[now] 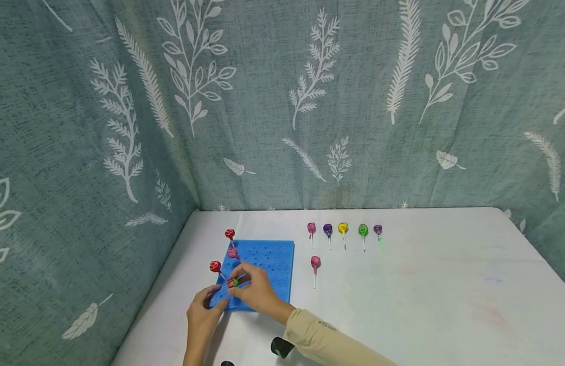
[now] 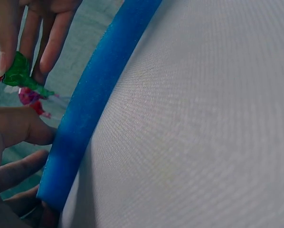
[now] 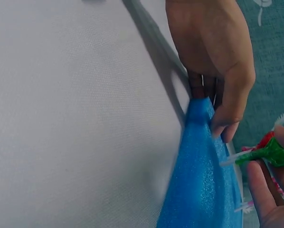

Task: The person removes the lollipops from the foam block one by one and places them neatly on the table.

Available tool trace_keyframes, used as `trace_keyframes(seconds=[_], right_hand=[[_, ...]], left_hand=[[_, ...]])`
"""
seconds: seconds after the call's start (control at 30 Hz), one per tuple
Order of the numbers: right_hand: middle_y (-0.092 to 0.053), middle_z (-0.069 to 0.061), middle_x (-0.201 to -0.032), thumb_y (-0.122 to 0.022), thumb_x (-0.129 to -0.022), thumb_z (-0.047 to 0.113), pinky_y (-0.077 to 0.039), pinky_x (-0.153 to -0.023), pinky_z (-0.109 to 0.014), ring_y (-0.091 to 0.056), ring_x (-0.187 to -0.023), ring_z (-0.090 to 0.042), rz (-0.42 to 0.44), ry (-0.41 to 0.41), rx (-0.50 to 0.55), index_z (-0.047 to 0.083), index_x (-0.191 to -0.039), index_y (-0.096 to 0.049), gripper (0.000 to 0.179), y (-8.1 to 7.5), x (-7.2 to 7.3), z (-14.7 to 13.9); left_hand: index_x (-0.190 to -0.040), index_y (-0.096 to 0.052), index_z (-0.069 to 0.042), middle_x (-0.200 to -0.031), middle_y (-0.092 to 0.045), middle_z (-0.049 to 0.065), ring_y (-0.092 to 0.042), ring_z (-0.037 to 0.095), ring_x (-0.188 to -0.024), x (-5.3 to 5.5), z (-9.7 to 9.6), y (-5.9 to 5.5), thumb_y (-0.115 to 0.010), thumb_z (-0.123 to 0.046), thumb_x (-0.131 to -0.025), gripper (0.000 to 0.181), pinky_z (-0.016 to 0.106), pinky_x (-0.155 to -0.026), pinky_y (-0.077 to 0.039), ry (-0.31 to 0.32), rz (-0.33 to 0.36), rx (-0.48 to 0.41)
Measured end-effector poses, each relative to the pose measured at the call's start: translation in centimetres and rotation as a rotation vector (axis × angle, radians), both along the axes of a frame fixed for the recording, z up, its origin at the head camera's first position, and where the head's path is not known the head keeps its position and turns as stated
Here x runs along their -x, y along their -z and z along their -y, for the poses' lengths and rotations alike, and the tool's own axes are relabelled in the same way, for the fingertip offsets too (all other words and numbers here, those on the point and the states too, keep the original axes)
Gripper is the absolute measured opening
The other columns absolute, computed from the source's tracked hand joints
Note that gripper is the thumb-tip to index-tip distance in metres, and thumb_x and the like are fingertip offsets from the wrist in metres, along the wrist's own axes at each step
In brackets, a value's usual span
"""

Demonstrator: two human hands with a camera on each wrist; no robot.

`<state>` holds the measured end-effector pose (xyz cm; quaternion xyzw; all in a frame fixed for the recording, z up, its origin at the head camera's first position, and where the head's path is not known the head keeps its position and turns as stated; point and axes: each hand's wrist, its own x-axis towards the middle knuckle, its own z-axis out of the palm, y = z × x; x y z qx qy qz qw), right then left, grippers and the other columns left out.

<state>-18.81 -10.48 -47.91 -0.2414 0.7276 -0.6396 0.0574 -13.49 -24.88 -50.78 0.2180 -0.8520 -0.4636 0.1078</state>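
Note:
A blue foam board (image 1: 279,274) dotted with small holes lies on the white table. My left hand (image 1: 202,312) grips its near left corner, thumb on the top face and fingers along the side. Between thumb and fingertips, my right hand (image 1: 259,292) pinches a green and red wrapped lollipop (image 3: 277,152) by its head, over the board's left part. The white stick points down to the foam; I cannot tell whether its tip is in a hole. Two red lollipops (image 1: 229,233) (image 1: 215,266) and a pink lollipop (image 1: 233,252) stand along the board's left side.
Right of the board, a row of lollipops lies on the table: pink (image 1: 311,227), dark purple (image 1: 327,230), yellow (image 1: 343,227), green (image 1: 363,230) and purple (image 1: 378,230). Nearer lies a pinkish-red lollipop (image 1: 315,262). A black cylindrical object (image 1: 281,347) is beside the right sleeve. Patterned curtains (image 1: 264,101) hang behind and left.

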Motion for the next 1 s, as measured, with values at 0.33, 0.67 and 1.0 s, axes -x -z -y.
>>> trace_keyframes(seconds=[0.33, 0.67, 1.0], right_hand=[[-0.066, 0.0, -0.092, -0.072, -0.08, 0.002, -0.052, -0.069, -0.018, -0.063, -0.082, -0.01, -0.052, 0.069, 0.054, 0.006, -0.098, -0.066, 0.02, -0.7, -0.1, -0.2], [-0.064, -0.001, -0.097, -0.071, -0.083, 0.007, -0.054, -0.076, -0.025, -0.062, -0.089, -0.015, -0.064, 0.083, 0.103, 0.007, -0.102, -0.064, 0.021, -2.8, 0.1, -2.4], [-0.063, -0.004, -0.098, -0.069, -0.086, 0.01, -0.054, -0.073, -0.024, -0.063, -0.089, -0.022, -0.036, 0.079, 0.125, 0.007, -0.104, -0.063, 0.02, -3.4, 0.9, -5.2]], left_hand=[[-0.121, -0.06, 0.0, -0.125, -0.052, 0.023, -0.05, 0.04, -0.114, 0.0, -0.4, -0.2, -0.07, -0.009, -0.08, 0.043, 0.052, -0.097, -0.04, 0.011, -0.027, 0.021], [-0.121, -0.059, 0.0, -0.126, -0.051, 0.024, -0.049, 0.041, -0.116, -0.2, -0.5, -0.4, -0.069, -0.01, -0.081, 0.042, 0.052, -0.098, -0.04, 0.014, -0.026, 0.017], [-0.118, -0.061, 0.001, -0.124, -0.053, 0.025, -0.051, 0.041, -0.113, -0.3, -0.1, -0.2, -0.069, -0.008, -0.079, 0.041, 0.052, -0.096, -0.041, 0.011, -0.062, 0.029]])
